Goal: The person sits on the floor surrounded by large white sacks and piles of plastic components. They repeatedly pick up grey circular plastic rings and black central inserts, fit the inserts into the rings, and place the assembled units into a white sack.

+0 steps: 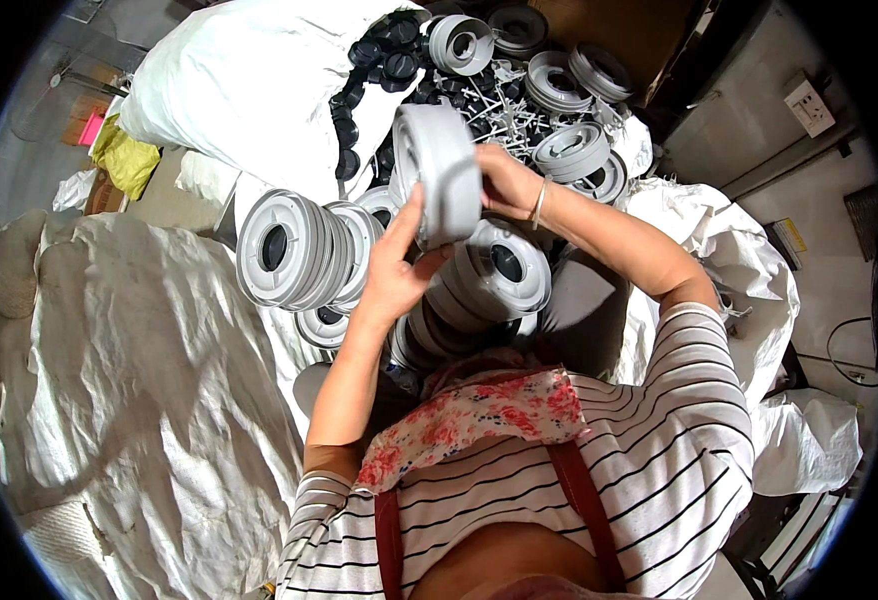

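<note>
Between my two hands a grey round plastic housing is held up on its edge. My left hand grips its near lower rim, with the thumb and fingers against it. Behind its right side, my right hand has its fingers bent against the rim; their tips are partly hidden. Just below sits a row of similar grey housings in front of my lap. To the left lies another row of grey ring-shaped housings, their round openings facing me.
Beyond my hands are loose white plastic sticks, black round caps and more grey rings. A large white sack stands at the far left. White woven sheeting covers the left side; another white sack is at right.
</note>
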`<state>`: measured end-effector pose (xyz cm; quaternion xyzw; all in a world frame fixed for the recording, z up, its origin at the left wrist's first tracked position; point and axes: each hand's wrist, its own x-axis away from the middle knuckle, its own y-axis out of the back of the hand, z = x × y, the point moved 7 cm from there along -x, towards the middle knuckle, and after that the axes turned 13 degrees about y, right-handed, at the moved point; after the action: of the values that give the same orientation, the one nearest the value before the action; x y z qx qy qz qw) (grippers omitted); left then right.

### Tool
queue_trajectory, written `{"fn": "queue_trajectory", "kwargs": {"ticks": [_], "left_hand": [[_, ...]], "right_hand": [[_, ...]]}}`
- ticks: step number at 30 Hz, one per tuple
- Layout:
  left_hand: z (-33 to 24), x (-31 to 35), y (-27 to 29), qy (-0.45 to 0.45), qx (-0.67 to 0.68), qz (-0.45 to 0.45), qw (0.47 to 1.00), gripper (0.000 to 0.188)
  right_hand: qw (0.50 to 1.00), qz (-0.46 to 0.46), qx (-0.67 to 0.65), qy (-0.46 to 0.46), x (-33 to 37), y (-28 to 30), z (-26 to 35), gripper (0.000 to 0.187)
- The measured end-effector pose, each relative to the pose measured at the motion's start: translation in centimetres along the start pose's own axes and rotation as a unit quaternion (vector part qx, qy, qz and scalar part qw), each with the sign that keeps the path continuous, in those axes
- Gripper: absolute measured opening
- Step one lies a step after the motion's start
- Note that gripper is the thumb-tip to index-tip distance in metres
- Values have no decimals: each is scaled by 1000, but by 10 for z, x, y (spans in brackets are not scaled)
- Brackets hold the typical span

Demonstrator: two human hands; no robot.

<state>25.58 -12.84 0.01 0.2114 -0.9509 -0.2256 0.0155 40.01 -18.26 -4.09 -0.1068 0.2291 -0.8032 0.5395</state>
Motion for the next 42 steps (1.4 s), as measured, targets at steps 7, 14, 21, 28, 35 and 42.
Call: {"fn": "queue_trajectory", "kwargs": {"ticks": [7, 14, 21, 28, 35, 42], "left_hand": [[-2, -2, -4, -29, -197, -11, 980, 63], [2, -19, 11, 62, -121, -2, 991, 49], [1, -73, 35, -4, 237, -155, 959, 83], [24, -95, 6, 136, 558, -33, 818, 53], [39, -87, 23, 163, 517, -124, 831, 36], [40, -83, 30, 163, 435, -180, 867, 36]], "right_hand": [[936, 50, 329, -113, -22, 95, -16, 41], [399, 206, 881, -149, 5, 205, -18, 66], [995, -56, -24, 85, -44, 120, 78, 58], [764, 6, 635, 110, -114, 163, 43, 34], [465, 107, 873, -98, -95, 291, -97, 22], [542, -22, 833, 106, -108, 206, -3, 25]]}}
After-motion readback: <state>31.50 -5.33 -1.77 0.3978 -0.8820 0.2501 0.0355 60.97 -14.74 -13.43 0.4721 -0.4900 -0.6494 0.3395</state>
